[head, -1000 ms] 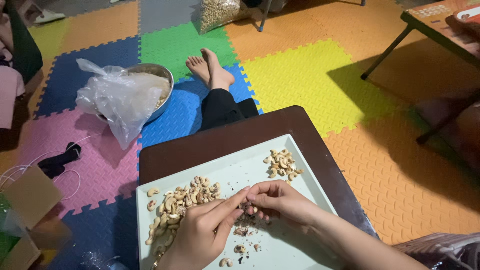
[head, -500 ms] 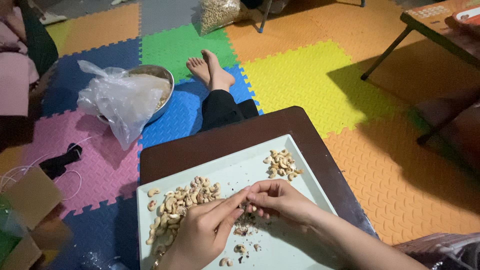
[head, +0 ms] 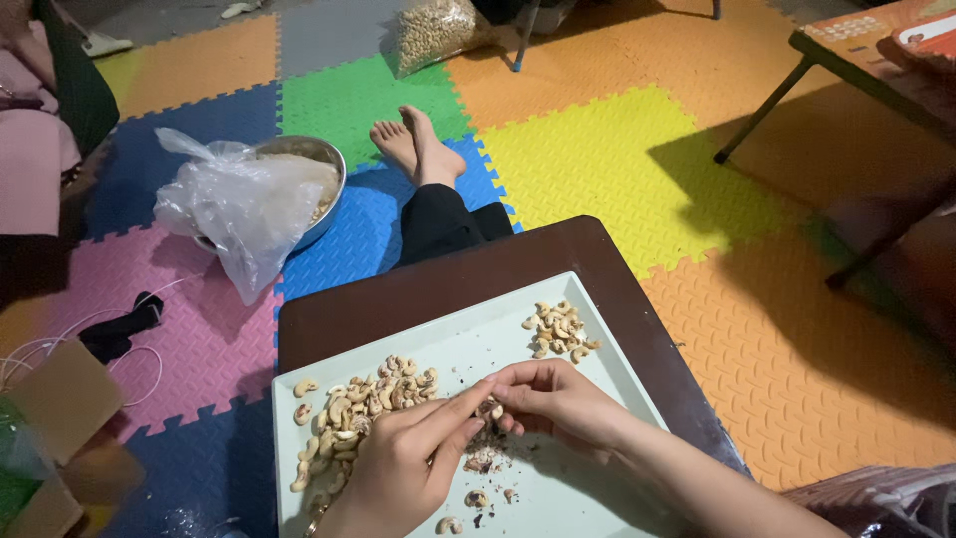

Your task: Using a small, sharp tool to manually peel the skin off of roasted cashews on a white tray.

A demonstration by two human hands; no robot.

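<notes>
My left hand (head: pixel 403 463) and my right hand (head: pixel 553 399) meet over the middle of a pale rectangular tray (head: pixel 468 344) on a low dark table (head: pixel 398 294). Their fingertips pinch one cashew nut (head: pixel 489 408) between them. Below the fingers lies a small heap of brown skin flakes (head: pixel 485 458). A long pile of unpeeled cashews (head: pixel 354 408) lies to the left of my left hand. A smaller pile of pale cashews (head: pixel 558 331) sits at the tray's far right corner.
Coloured foam mats cover the floor. A metal bowl (head: pixel 309 154) with a clear plastic bag (head: pixel 234 214) stands far left, beside my outstretched feet (head: pixel 413 144). A sack of nuts (head: pixel 433 30) lies at the back. A folding table (head: pixel 866 60) stands right; a cardboard box (head: pixel 55 433) left.
Both hands stay in place over the tray, with only slight finger movement on the nut. The person at the far left edge has shifted a little.
</notes>
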